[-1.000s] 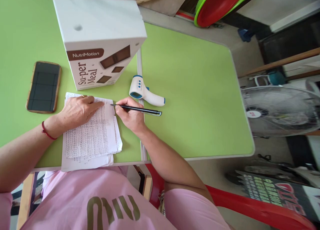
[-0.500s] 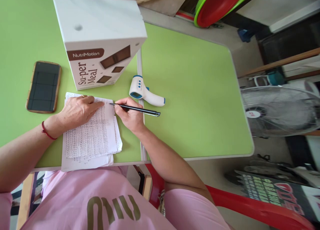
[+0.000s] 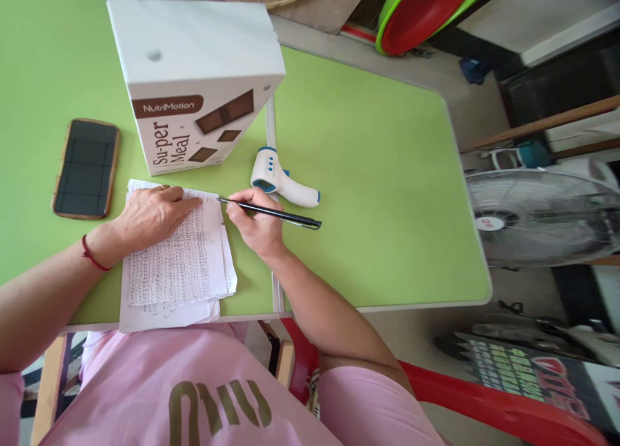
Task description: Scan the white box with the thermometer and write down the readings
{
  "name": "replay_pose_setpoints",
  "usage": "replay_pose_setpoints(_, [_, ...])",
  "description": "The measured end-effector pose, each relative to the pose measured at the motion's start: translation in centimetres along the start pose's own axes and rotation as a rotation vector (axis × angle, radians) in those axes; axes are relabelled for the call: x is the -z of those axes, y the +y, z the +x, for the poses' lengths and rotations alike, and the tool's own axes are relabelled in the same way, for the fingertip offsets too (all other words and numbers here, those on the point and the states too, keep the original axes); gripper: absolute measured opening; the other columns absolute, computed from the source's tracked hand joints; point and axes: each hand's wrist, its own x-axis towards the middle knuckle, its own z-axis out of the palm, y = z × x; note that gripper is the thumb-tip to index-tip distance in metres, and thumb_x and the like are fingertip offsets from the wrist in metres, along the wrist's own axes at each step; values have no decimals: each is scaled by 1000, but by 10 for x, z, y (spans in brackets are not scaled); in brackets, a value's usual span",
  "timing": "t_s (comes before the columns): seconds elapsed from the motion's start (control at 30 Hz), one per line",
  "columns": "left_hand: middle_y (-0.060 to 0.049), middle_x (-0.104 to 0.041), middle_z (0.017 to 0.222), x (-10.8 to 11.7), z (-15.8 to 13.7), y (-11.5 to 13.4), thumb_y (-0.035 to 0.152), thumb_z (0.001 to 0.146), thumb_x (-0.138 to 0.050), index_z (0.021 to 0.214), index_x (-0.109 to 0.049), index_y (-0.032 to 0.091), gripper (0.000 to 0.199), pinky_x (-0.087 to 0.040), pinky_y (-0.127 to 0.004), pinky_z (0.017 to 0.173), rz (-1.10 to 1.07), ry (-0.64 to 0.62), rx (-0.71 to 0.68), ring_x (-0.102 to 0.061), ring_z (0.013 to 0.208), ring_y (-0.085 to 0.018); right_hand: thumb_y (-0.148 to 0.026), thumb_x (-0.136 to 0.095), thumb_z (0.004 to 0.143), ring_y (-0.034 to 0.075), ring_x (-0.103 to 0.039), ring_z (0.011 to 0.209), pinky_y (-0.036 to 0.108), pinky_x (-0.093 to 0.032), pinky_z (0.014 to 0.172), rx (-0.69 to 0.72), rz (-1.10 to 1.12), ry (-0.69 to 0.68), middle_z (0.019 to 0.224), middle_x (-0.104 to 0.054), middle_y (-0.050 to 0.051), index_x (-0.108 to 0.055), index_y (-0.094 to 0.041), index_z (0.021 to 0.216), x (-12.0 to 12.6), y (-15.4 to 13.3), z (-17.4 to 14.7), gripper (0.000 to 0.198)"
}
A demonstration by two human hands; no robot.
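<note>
The right hand (image 3: 258, 230) pinches a slim black pen (image 3: 290, 217), its tip at the edge of densely handwritten white paper sheets (image 3: 177, 272) on a green table (image 3: 387, 194); the left hand (image 3: 151, 217) lies on them, fingers unclenched.

There are one left hand (image 3: 155, 219), one right hand (image 3: 259, 230), one pen (image 3: 283, 214), one phone (image 3: 86, 168), one box (image 3: 196, 78), one thermometer gun (image 3: 283, 182) and several overlapping paper sheets (image 3: 177, 268).

the left hand (image 3: 152, 219) rests on handwritten papers (image 3: 174, 272) on a green desk (image 3: 387, 188); the right hand (image 3: 259, 230) holds a black pen (image 3: 293, 218).
</note>
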Motion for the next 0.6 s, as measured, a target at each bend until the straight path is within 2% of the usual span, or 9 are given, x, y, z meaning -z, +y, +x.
replay_pose_setpoints(0.13, [-4,-64,76,-1,0,0,25,99,-44,116,-69,25,30,-18,-28,44,4,1,-4,-55,59,-17,-28,-57,85,12,-59,62,26,-51,61,124,-88,73,72,-64,-1,-58,-22,82,4,-4,-1,6])
replay_pose_setpoints(0.23, [-4,-63,76,-3,0,-1,26,100,-43,116,-68,24,30,-21,-29,44,-4,7,-11,-55,58,-17,-23,-56,84,14,-60,68,29,-52,66,208,-173,68,75,-62,0,-56,-23,85,6,-5,-1,1])
replay_pose_setpoints(0.3, [-4,-63,76,-1,1,-1,27,102,-40,113,-68,22,31,-25,-28,44,-31,32,-27,-56,59,-16,-17,-54,84,15,-60,72,31,-52,70,283,-217,51,77,-62,1,-56,-23,87,7,-4,0,6])
replay_pose_setpoints(0.4, [-5,-63,83,7,3,2,24,102,-39,107,-63,17,25,-37,-27,50,-127,212,-5,-59,66,-16,-12,-53,84,16,-58,74,33,-51,70,397,-273,45,79,-62,2,-57,-22,89,8,-1,1,12])
replay_pose_setpoints(0.5, [-8,-60,95,19,2,6,23,98,-51,105,-50,16,9,-50,-32,72,-179,506,125,-58,83,-18,-9,-55,83,17,-55,74,33,-49,67,450,-284,32,81,-61,3,-59,-22,91,9,1,1,16])
replay_pose_setpoints(0.53, [-10,-57,103,22,2,7,28,98,-54,108,-46,17,16,-51,-36,79,-162,585,216,-56,93,-20,-8,-55,83,17,-54,74,33,-48,67,453,-296,28,82,-60,3,-61,-21,91,9,1,0,17])
replay_pose_setpoints(0.6, [-14,-49,121,22,1,5,40,98,-55,120,-38,18,35,-50,-42,87,-122,633,395,-51,110,-24,-6,-55,83,18,-52,77,35,-46,70,464,-338,9,83,-58,4,-63,-21,91,9,-1,-1,19])
